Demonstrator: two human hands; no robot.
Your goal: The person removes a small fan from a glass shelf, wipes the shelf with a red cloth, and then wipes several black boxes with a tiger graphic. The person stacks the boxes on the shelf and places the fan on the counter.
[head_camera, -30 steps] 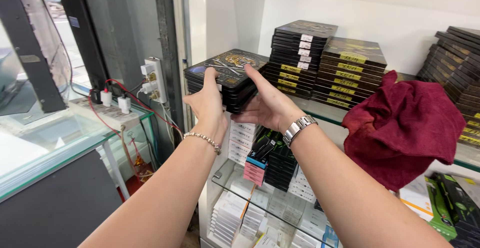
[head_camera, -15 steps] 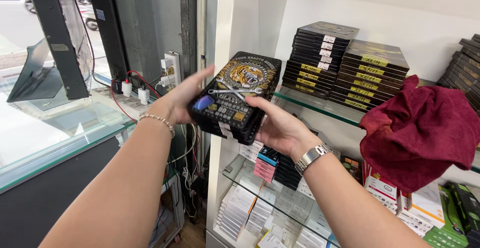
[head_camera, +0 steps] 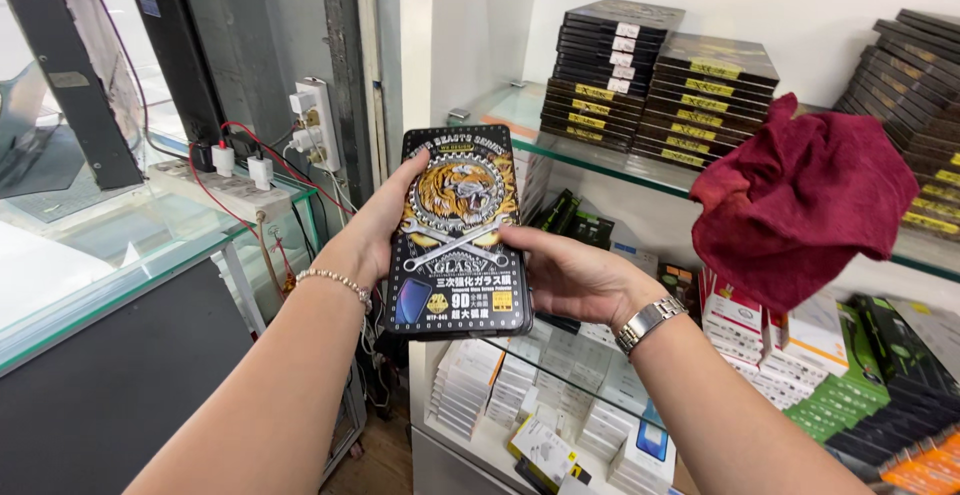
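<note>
Hands [head_camera: 375,230] [head_camera: 570,275] hold black box [head_camera: 458,235] before stacked shelf boxes [head_camera: 655,80].

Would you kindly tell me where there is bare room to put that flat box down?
Bare glass shelf lies left of the black box stacks, by the wall. The glass counter below the power strip looks free. Lower shelves are packed.

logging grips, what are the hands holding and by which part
Both hold the black tiger-print box: left hand on its left long edge, right hand on its right edge.
</note>
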